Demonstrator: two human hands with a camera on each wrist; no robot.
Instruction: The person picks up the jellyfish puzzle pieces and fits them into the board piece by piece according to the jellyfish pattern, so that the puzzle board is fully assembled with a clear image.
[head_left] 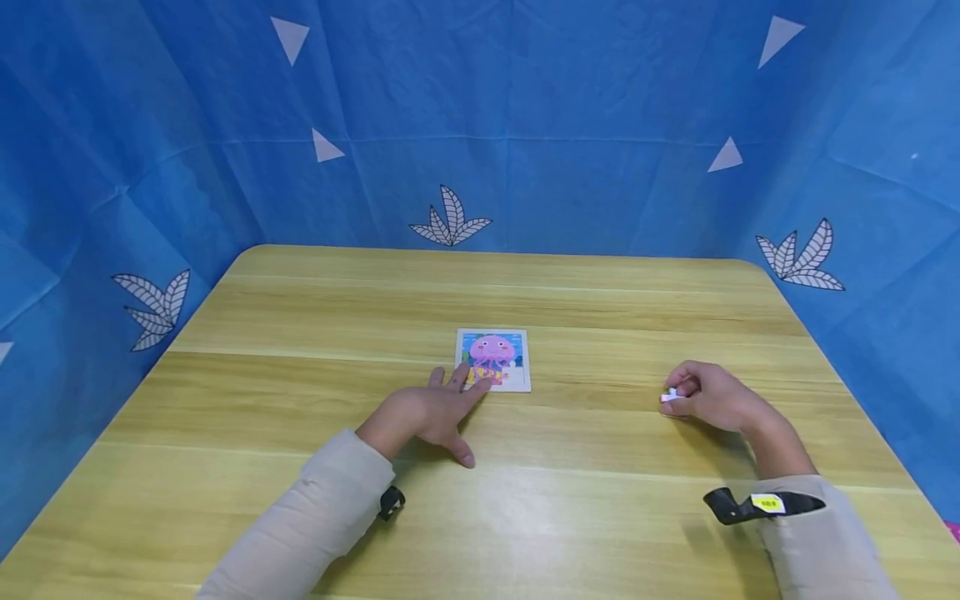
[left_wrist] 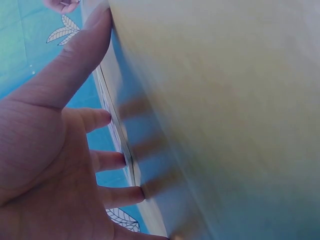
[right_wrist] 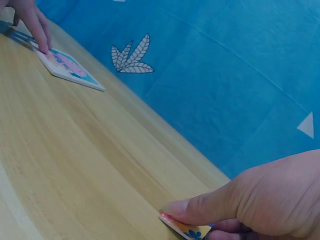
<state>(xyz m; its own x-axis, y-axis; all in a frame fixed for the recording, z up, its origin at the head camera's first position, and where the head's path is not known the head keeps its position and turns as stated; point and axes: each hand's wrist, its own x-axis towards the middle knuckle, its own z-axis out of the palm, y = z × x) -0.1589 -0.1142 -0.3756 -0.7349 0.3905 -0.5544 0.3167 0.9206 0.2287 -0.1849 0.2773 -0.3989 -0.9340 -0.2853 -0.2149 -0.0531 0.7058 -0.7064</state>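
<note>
A small white-framed jigsaw puzzle [head_left: 492, 346] with a pink jellyfish picture lies flat at mid-table. Its lower right corner shows a bare pale patch. My left hand [head_left: 438, 412] is spread out, with fingertips on the puzzle's lower left part and the thumb stretched out over the table in front. Well to the right, my right hand [head_left: 712, 398] pinches a puzzle piece [right_wrist: 186, 229] between thumb and fingers, close over the table. Yellow-orange colour and a blue flower shape show on the piece in the right wrist view; the fingers cover the rest.
The wooden table [head_left: 585, 308] has rounded far corners. Blue cloth [head_left: 510, 108] with white triangles and leaf prints hangs behind it and along both sides. Black straps circle both sleeves, the right strap [head_left: 806, 503] bearing a yellow label.
</note>
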